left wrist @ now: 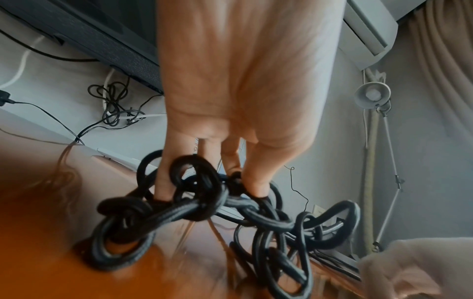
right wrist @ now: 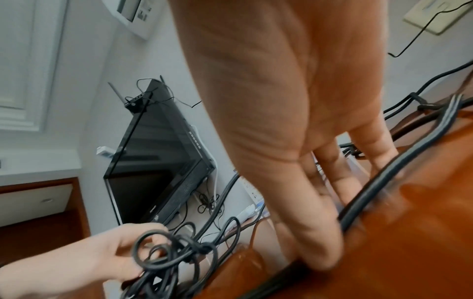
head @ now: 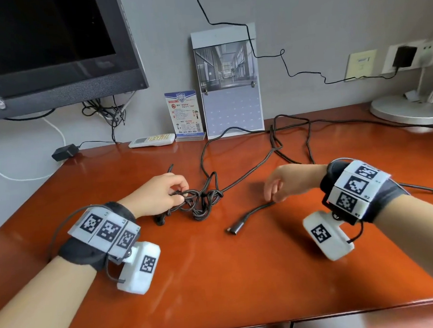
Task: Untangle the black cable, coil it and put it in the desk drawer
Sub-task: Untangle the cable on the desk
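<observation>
On the red-brown desk (head: 218,279), at centre, the black cable (head: 200,200) sits knotted in a tangle, loose runs trailing toward 1 o'clock; the left hand (head: 158,193) pinches loops at the knot's 9 o'clock side; the right hand (head: 286,182), fingers nearly straight, presses a free strand near the plug end (head: 234,229); best to hold the knot steady, and feed that plug end back through the loops rather than pulling tight.

The surface (head: 244,277) is glossy reddish wood, mirroring what lies on it. The cable (left wrist: 179,210) has a matt, woven cloth-like sheath. The lamp base (head: 409,110) is smooth silvery metal. The wristbands (head: 88,252) are dark cloth carrying white plastic housings.
</observation>
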`<state>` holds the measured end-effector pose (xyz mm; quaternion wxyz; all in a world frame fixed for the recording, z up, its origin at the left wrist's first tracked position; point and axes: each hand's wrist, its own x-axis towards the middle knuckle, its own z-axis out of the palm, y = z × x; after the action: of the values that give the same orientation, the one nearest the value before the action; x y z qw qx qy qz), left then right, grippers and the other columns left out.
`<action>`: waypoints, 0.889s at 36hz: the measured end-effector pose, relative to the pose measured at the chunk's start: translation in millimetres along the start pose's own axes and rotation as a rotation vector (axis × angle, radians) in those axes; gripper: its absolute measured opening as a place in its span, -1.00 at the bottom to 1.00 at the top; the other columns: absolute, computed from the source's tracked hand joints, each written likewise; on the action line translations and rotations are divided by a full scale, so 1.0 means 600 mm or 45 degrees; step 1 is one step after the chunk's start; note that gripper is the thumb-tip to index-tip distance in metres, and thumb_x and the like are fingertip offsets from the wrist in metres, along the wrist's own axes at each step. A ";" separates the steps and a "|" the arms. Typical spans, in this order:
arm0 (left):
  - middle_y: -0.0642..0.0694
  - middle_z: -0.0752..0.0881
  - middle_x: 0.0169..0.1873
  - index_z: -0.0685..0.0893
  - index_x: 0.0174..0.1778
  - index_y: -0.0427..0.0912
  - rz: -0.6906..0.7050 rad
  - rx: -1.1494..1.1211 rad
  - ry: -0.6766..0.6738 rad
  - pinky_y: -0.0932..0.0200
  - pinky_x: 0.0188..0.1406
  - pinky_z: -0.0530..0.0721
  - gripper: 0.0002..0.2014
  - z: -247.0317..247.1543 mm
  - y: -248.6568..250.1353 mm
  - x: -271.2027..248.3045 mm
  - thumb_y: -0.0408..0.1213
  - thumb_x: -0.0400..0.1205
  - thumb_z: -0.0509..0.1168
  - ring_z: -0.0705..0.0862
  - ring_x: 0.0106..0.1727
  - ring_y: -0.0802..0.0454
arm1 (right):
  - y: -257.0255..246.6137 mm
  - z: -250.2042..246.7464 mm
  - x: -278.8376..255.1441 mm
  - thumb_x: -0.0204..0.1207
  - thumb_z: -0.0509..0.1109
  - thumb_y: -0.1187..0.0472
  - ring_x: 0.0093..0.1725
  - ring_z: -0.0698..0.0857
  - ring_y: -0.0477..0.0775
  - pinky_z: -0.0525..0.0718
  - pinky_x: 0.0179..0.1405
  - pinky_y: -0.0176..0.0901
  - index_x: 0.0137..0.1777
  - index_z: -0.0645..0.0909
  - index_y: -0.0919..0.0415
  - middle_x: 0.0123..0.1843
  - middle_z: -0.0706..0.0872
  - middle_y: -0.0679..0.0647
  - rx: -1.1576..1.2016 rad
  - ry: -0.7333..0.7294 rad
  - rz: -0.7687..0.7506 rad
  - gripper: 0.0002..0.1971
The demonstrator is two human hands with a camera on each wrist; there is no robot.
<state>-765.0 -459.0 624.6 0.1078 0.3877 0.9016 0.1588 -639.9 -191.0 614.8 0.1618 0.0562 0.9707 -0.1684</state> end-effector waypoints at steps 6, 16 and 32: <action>0.00 0.55 0.07 0.61 -0.01 -0.07 -0.058 0.014 0.089 0.11 0.07 0.59 -0.90 0.002 -0.016 0.011 -0.36 0.63 0.29 0.66 0.08 -0.06 | 0.008 0.009 -0.020 0.49 0.42 0.29 -0.30 0.50 -0.28 0.38 -0.39 -0.49 -0.06 0.59 -0.02 -0.23 0.57 -0.24 -0.189 -0.214 0.004 -0.83; -0.03 0.54 0.00 0.58 -0.03 -0.07 -0.123 0.086 0.198 0.25 -0.04 0.39 -0.92 -0.001 -0.033 0.024 -0.34 0.64 0.29 0.53 -0.08 0.08 | 0.033 -0.043 -0.079 0.59 0.13 0.41 0.24 0.63 0.16 0.59 0.01 -0.08 0.27 0.61 0.15 0.24 0.66 0.10 -0.778 0.331 0.585 -0.64; -0.03 0.49 0.03 0.54 -0.03 -0.08 -0.106 0.010 0.204 0.24 0.03 0.41 -0.90 0.010 -0.015 0.025 -0.38 0.64 0.25 0.53 0.03 0.02 | -0.098 -0.001 0.047 0.57 0.18 0.32 0.49 0.31 0.17 0.19 0.52 0.11 0.58 0.30 0.00 0.48 0.41 0.10 -0.175 0.491 -0.130 -0.43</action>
<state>-779.2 -452.6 614.7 0.0403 0.3364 0.9232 0.1813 -676.3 -244.2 623.9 -0.0324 0.0271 0.9945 -0.0958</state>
